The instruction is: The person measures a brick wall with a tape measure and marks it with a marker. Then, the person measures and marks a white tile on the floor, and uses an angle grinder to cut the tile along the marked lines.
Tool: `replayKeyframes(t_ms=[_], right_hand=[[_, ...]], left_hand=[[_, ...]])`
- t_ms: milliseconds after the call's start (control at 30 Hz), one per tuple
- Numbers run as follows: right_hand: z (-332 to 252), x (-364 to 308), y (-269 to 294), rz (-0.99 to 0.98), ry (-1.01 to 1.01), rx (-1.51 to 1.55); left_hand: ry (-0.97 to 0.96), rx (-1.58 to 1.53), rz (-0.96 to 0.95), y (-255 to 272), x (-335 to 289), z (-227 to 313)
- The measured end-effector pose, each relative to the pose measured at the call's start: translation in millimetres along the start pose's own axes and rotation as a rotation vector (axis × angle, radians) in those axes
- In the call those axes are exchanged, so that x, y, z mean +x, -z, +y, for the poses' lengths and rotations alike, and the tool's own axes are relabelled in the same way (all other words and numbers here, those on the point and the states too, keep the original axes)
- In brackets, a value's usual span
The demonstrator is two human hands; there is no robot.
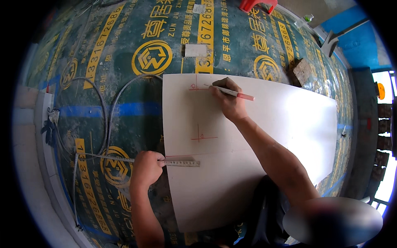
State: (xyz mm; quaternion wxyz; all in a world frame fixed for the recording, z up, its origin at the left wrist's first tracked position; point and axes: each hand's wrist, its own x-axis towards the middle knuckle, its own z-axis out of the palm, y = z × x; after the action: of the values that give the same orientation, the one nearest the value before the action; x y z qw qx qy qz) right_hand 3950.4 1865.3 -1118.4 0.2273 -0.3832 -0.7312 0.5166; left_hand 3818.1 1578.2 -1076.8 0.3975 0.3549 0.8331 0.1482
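A large white board (215, 182) lies flat in front of me, with red crossing lines and small red marks near its left side. My right hand (231, 99) is closed round a white and red marker pen (244, 96), its tip by the upper red cross. At the board's left edge, my left hand (149, 163) is closed on a folding ruler (184, 163). The ruler's end section lies on the board just below a long red line. Its other sections stretch left past my hand and bend toward me near the wall.
Printed green protective sheeting (136, 95) covers the floor. A looped grey cable (108, 120) lies left of the board. Beyond it are a white tile piece (195, 50), a rough block (304, 73), a red stool (258, 5) and a long-handled tool (329, 43).
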Motion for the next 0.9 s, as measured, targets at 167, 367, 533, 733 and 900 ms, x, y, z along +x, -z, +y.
replayKeyframes(t_ms=[167,367,533,733,900], right_hand=[[10,-1,-11,0.011,0.034,0.027],[10,-2,-15,0.07,0.062,-0.02],[1,1,-24,0.106,0.143,-0.042],[-12,-8,-28,0.013,0.555,-0.376],[0,-7,-25,-0.211,0.641,-0.768]], left_hand=[[-0.019,0.052,0.006,-3,1,-3],[-0.01,0.015,-0.016,1,1,-3],[-0.009,0.009,0.011,-1,0,-5],[-0.011,0.011,0.014,-2,0,-6],[-0.024,-0.009,0.001,-3,2,-9]])
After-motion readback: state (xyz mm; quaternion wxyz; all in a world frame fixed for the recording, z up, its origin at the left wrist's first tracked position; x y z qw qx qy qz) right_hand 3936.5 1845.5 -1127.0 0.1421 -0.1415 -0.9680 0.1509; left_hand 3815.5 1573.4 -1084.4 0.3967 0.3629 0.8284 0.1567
